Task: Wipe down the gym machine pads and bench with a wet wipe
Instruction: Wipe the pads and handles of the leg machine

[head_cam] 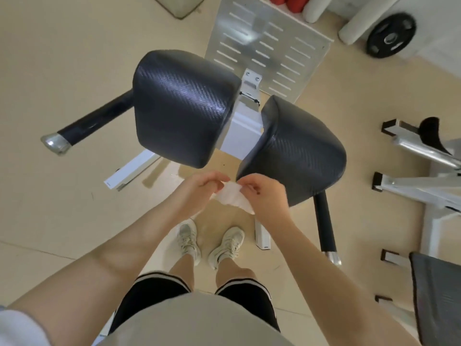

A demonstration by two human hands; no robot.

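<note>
A person stands on a beige floor [62, 71] and looks straight down at a gym machine with two black padded cushions. The left pad [183, 106] and the right pad [295, 151] sit side by side, apart from each other, on a white metal frame [243, 132] that shows in the gap between them. Both pads have a woven, slightly glossy cover.

Just below the pads, in front of the body, both hands hold a white wet wipe [233, 199]. The left hand [199, 188] has its fingers curled and pinches the upper left edge of the wipe. The right hand [264, 193] likewise pinches the upper right edge with curled fingers, close to the near corner of the right pad. The wipe hangs crumpled between the two hands and touches neither pad.

A black foam-covered handle [92, 123] with a metal end cap sticks out to the left of the machine, and a second black handle [324, 223] runs down on the right. Beyond the pads lies a slotted metal footplate [272, 43]. A black weight plate [390, 34] leans in the upper right corner. More white machine frames [424, 186] stand at the right edge. Below the hands show pale sneakers [212, 240] and black shorts [154, 293].
</note>
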